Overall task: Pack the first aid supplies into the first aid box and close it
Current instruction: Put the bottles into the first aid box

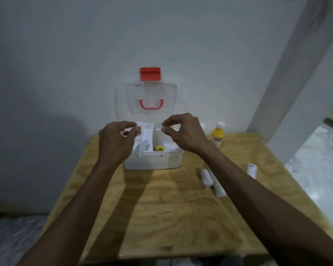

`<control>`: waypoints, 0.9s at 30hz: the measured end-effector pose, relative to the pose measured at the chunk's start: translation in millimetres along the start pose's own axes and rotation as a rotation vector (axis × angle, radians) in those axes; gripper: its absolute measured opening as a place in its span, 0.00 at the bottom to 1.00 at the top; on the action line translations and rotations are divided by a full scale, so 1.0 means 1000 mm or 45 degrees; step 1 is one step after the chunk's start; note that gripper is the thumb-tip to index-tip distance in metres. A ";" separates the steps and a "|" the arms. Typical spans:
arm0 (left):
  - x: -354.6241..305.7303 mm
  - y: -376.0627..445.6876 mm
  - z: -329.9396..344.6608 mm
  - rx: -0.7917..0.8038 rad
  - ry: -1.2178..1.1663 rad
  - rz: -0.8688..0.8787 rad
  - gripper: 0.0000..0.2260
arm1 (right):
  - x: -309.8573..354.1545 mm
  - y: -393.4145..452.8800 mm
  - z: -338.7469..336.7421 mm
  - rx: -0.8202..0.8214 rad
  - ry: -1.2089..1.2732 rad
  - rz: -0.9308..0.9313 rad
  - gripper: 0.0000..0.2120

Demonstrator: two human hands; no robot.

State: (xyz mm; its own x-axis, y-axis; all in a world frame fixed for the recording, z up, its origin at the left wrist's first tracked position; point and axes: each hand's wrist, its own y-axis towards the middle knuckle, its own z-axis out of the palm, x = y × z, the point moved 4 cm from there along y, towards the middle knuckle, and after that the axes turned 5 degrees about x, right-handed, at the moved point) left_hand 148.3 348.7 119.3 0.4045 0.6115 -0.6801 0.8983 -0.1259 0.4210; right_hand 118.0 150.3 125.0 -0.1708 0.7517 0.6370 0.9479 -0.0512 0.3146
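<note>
The white first aid box [152,162] stands open at the back of the wooden table [171,217]. Its clear lid [123,100], with a red latch [150,73] and red handle [151,104], leans on the wall. A white divided tray [148,137] sits in the top and holds a small yellow pack [159,148]. My left hand [117,141] hovers over the tray's left side, fingers curled round a small red thing [125,133]. My right hand [183,133] is over the right side, thumb and forefinger nearly pinched with nothing visible between them.
A yellow bottle with a white cap [217,136] stands right of the box, with a white cap [202,126] beside it. Two white bandage rolls [212,181] lie under my right forearm. A third roll [251,169] lies near the table's right edge, where the floor drops away.
</note>
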 end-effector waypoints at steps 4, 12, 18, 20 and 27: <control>-0.026 -0.022 0.016 0.001 -0.119 0.065 0.09 | -0.027 -0.039 -0.041 -0.134 0.050 0.081 0.06; -0.072 -0.065 0.072 0.128 -0.277 0.129 0.09 | -0.084 -0.103 -0.087 -0.343 0.065 0.234 0.04; -0.104 -0.062 0.121 0.059 -0.221 0.170 0.13 | -0.116 -0.101 -0.092 -0.543 0.058 0.292 0.07; -0.113 -0.054 0.136 0.044 -0.219 0.122 0.16 | -0.123 -0.093 -0.088 -0.588 0.080 0.301 0.11; -0.123 -0.033 0.179 0.069 -0.315 -0.144 0.22 | -0.139 -0.058 -0.072 -0.592 0.103 0.286 0.18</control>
State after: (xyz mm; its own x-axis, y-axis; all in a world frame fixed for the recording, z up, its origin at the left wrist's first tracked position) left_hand 100.1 137.8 81.4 0.3245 0.4154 -0.8498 0.9454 -0.1132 0.3056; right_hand 67.6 1.3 68.2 -0.0149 0.6366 0.7710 0.7470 -0.5055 0.4318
